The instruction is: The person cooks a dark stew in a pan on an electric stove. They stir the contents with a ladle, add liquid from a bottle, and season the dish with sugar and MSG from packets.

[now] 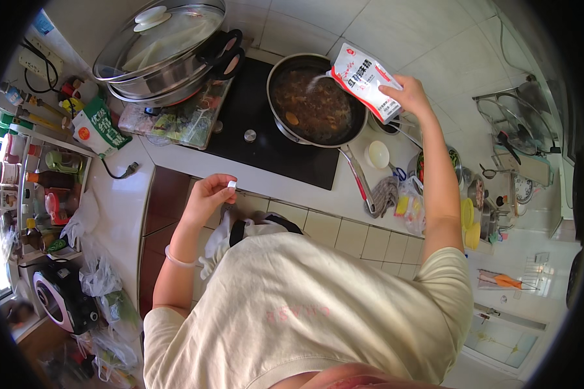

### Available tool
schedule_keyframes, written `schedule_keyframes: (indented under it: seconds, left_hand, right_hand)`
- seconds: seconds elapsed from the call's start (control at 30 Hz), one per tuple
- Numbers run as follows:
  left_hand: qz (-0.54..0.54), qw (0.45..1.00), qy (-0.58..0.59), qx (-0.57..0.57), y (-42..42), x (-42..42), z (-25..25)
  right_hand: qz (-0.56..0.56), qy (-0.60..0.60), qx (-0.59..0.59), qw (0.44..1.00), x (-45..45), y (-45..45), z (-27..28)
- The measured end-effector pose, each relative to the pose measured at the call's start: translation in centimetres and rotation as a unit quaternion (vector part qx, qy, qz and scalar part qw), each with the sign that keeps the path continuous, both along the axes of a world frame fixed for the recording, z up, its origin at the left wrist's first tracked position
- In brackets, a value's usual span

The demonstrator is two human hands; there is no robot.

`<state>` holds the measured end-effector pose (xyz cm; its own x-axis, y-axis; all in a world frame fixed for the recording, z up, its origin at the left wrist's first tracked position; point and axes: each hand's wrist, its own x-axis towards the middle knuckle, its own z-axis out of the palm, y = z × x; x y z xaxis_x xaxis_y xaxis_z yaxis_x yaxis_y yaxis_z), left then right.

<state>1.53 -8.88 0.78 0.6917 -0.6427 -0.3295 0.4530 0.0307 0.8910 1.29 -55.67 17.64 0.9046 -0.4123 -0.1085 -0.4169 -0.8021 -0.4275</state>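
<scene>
My right hand (409, 97) grips a white and red seasoning pouch (362, 80), tilted over the right rim of a deep frying pan (272, 104). White grains stream from the pouch's spout into the dark brown broth (314, 104), where pieces of food float. The pan stands on a black glass cooktop (267, 155), its red and steel handle (359, 180) pointing toward me. In front of the counter, my left hand (211, 194) pinches a small white cap (231, 185) between thumb and fingers.
Left of the pan, a lidded steel steamer (160, 82) sits on a patterned box (190, 116). A green and white bag (100, 126) and a plug (131, 169) lie farther left. On the right are a small bowl (377, 154), blue-handled scissors (398, 172) and a grey cloth (384, 194).
</scene>
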Motion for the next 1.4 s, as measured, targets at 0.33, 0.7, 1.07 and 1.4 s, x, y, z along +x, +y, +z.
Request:
schedule_keyframes:
  seconds: [0.33,0.7,1.07,1.4]
  left_hand:
    - [0.008,1.000,-0.006,0.010,0.1,0.2,-0.2]
    - [-0.036,0.999,-0.016,0.012,-2.1,0.5,0.2]
    - [-0.050,0.998,-0.026,0.014,-3.5,0.0,0.8]
    - [-0.035,0.999,-0.024,0.010,-3.1,-1.1,0.8]
  right_hand:
    - [-0.067,-0.007,-0.031,0.997,-2.6,-2.8,2.1]
    - [-0.021,-0.063,0.068,0.995,-9.9,-1.0,0.2]
    - [-0.026,-0.040,-0.050,0.998,-10.7,-3.2,-0.3]
    - [-0.052,-0.058,-0.043,0.996,-8.9,-2.0,-0.5]
